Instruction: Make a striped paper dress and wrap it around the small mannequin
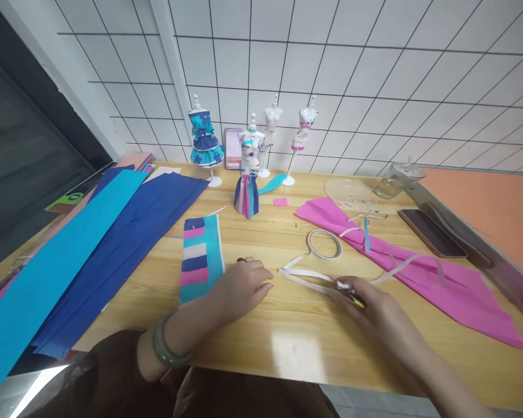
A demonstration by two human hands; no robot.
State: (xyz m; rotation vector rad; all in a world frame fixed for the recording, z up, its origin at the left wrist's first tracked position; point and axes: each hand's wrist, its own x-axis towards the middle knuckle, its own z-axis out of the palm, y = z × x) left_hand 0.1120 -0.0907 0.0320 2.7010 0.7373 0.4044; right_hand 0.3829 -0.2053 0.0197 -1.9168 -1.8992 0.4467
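My left hand is over the table with thumb and index finger apart, and I see nothing between them. It is beside a striped strip in blue, pink, white and teal with a teal band along one side. My right hand is closed on a small black-and-yellow tool, whose exact kind I cannot make out. White narrow tape runs in a loop up to its fingertips. Behind it lies a roll of tape. Pink crepe paper spreads to the right, with loose tape pieces on it.
Dress forms stand at the back, one in a teal-blue ruffled dress, one in a striped skirt. Blue paper and teal paper cover the left side. A dark phone and a glass jar are at the right.
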